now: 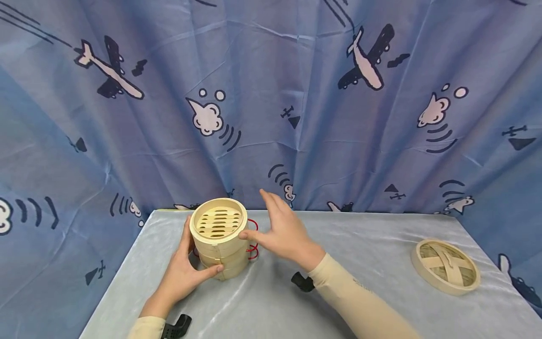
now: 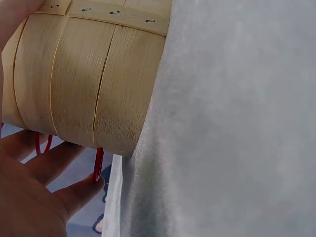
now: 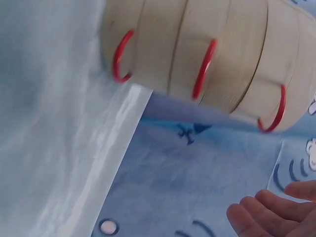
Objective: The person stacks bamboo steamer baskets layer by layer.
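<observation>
A stack of round bamboo steamer baskets [image 1: 224,256] stands at the table's left, with a slatted floor visible inside its top basket and red loops [image 3: 205,69] on its side. My left hand [image 1: 179,273] holds the stack low on its left, thumb across the front. In the left wrist view, the fingers [image 2: 79,195] of that hand curve along the far side, next to the red loops. My right hand [image 1: 283,226] is raised at the stack's right with fingers extended; its thumb overlaps the top rim in the head view. Nothing is in its grasp.
A round bamboo lid [image 1: 446,266] with crossed strips on top lies at the right of the table. Pale grey cloth covers the table [image 1: 360,245]. Behind it hangs a blue curtain [image 1: 262,94] printed with planes and clouds. Each wrist carries a black mount.
</observation>
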The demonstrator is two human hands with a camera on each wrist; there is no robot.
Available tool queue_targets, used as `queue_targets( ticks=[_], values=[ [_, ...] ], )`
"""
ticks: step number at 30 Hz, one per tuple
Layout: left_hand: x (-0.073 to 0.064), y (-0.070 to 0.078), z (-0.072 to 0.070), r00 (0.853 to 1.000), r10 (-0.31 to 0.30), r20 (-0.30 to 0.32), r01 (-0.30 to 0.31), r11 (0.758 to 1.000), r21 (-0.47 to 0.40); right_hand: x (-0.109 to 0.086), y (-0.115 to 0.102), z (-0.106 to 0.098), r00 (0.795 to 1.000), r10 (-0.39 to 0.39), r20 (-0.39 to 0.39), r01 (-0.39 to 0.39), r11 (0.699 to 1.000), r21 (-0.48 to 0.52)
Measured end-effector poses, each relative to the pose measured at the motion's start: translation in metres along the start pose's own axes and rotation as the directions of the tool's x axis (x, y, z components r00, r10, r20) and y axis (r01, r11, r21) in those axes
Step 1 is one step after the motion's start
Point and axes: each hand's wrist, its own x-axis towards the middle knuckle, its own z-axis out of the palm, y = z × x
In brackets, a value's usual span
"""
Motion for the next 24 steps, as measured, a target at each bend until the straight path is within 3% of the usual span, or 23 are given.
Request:
queue_targets(
  ticks=[10, 24],
  values=[
    [0.0, -0.002, -0.001, 1.0, 0.0, 0.0, 0.0, 1.0, -0.01, -0.026, 0.048, -0.012, 0.998, 0.039, -0.047, -0.041, 0.999, -0.036],
    [0.0, 0.0, -0.002, 0.999, -0.031, 0.005, 0.031, 0.999, 0.04, -0.067, 0.093, -0.05, 0.993, 0.119, -0.004, -0.118, 0.981, -0.154]
  ],
)
